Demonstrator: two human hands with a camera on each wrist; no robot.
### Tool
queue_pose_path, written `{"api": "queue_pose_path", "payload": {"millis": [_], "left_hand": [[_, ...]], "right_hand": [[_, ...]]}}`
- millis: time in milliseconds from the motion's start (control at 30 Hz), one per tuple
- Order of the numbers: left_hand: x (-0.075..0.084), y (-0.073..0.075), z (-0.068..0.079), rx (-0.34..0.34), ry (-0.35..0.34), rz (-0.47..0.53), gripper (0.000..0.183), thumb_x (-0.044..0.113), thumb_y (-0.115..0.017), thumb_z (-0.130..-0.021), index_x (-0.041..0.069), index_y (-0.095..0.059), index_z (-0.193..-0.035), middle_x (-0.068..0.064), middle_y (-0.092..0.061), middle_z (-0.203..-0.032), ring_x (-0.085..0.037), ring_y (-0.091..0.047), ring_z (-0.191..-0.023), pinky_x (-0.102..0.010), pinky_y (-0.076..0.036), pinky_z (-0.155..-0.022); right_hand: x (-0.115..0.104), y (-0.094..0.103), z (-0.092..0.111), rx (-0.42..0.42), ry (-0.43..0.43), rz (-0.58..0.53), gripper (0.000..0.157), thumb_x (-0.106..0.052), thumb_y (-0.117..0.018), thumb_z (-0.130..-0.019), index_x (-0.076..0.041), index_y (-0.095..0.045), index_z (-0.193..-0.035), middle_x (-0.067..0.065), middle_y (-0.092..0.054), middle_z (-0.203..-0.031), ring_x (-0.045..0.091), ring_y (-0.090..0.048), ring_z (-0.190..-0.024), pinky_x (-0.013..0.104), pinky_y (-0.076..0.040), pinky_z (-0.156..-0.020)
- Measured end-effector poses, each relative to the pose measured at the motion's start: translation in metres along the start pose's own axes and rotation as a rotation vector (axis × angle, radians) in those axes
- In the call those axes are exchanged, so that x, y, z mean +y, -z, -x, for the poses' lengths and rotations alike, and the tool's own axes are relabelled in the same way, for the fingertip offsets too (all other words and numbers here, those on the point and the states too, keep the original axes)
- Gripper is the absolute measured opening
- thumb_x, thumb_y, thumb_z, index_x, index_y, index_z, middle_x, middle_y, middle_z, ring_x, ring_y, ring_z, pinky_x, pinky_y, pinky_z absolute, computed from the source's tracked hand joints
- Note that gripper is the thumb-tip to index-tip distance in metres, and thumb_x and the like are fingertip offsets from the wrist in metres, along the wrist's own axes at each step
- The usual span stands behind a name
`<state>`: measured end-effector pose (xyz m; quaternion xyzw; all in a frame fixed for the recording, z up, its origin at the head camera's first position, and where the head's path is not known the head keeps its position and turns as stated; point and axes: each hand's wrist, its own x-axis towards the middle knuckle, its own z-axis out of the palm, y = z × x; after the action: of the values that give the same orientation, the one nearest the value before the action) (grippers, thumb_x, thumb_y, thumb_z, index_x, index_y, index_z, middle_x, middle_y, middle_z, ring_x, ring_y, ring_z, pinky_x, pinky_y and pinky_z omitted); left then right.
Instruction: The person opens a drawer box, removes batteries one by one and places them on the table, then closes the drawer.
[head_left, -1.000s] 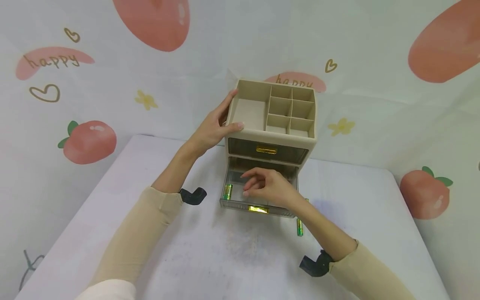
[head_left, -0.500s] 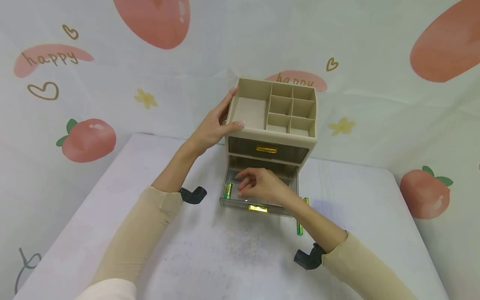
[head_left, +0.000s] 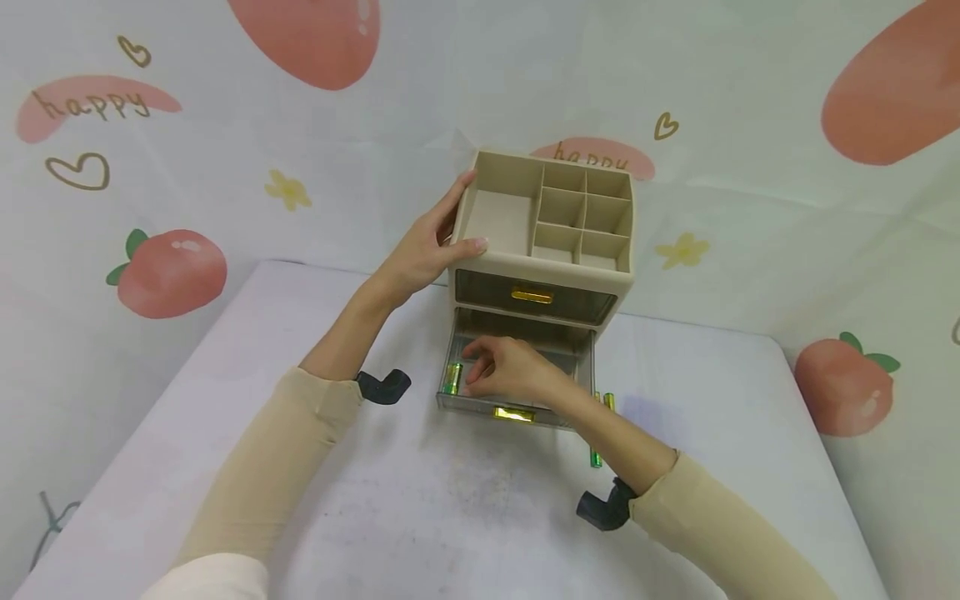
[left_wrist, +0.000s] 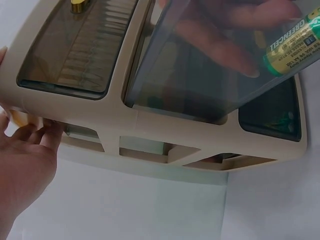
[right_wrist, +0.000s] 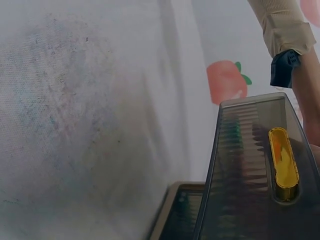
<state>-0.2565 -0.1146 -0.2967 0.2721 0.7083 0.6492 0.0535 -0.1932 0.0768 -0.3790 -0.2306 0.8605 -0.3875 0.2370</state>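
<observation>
My left hand (head_left: 420, 254) grips the left side of a beige desktop drawer organizer (head_left: 540, 265), its thumb over the top front rim. Below the upper drawer, a clear grey drawer (head_left: 472, 404) is pulled out. Inside it, a green and gold battery (head_left: 452, 379) leans in the front left corner. My right hand (head_left: 510, 367) reaches into that drawer with fingers loosely bent and nothing between them, fingertips just right of the battery. Through the drawer wall, the left wrist view shows the battery (left_wrist: 295, 47) apart from the fingers. The right wrist view shows the drawer's gold handle (right_wrist: 284, 157).
On the white table, to the right of the drawer, lie more batteries (head_left: 596, 459), partly hidden by the right forearm. The upper drawer (head_left: 487, 292) is closed. Dark green shapes (left_wrist: 285, 122) show behind the lowest drawer's front. A printed cloth hangs behind the organizer.
My right hand has moved left inside the drawer, closer to the battery. The left hand keeps its grip on the organizer. The camera view has shifted slightly.
</observation>
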Motion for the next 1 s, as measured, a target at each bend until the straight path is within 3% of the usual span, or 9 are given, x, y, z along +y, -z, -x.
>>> {"api": "queue_pose_path", "payload": {"millis": [233, 500, 700, 1000], "left_hand": [[-0.001, 0.0, 0.0, 0.004, 0.003, 0.002, 0.085, 0.005, -0.062, -0.093, 0.015, -0.011, -0.161, -0.013, -0.017, -0.163, -0.033, -0.033, -0.14, -0.038, -0.035, -0.108], [-0.025, 0.006, -0.01, 0.014, -0.02, 0.023, 0.087, 0.005, -0.065, -0.092, 0.023, -0.014, -0.161, -0.009, -0.019, -0.163, -0.028, -0.033, -0.14, -0.042, -0.032, -0.11], [-0.029, 0.007, -0.011, 0.011, -0.029, 0.024, 0.086, 0.008, -0.066, -0.092, 0.03, -0.018, -0.16, -0.004, -0.022, -0.162, -0.023, -0.036, -0.138, -0.039, -0.035, -0.108], [-0.024, 0.006, -0.009, 0.01, -0.028, 0.035, 0.087, 0.005, -0.064, -0.092, 0.022, -0.014, -0.161, -0.009, -0.019, -0.163, -0.029, -0.033, -0.14, -0.039, -0.035, -0.108]], "right_hand": [[-0.002, -0.005, -0.004, 0.015, 0.007, 0.046, 0.046, -0.015, -0.082, -0.082, -0.004, -0.061, -0.122, -0.002, -0.065, -0.081, 0.012, -0.061, -0.073, 0.026, -0.05, -0.072], [-0.007, -0.01, -0.011, 0.03, -0.017, 0.178, 0.043, -0.018, -0.082, -0.081, -0.007, -0.06, -0.117, -0.003, -0.064, -0.076, 0.012, -0.058, -0.064, 0.026, -0.047, -0.062], [-0.01, -0.013, -0.013, 0.053, -0.031, 0.225, 0.043, -0.019, -0.084, -0.079, -0.009, -0.061, -0.114, -0.005, -0.065, -0.074, 0.012, -0.059, -0.062, 0.026, -0.047, -0.061], [-0.009, -0.014, -0.014, 0.077, -0.017, 0.226, 0.047, -0.024, -0.085, -0.079, -0.008, -0.061, -0.116, -0.005, -0.066, -0.074, 0.011, -0.061, -0.063, 0.026, -0.049, -0.061]]}}
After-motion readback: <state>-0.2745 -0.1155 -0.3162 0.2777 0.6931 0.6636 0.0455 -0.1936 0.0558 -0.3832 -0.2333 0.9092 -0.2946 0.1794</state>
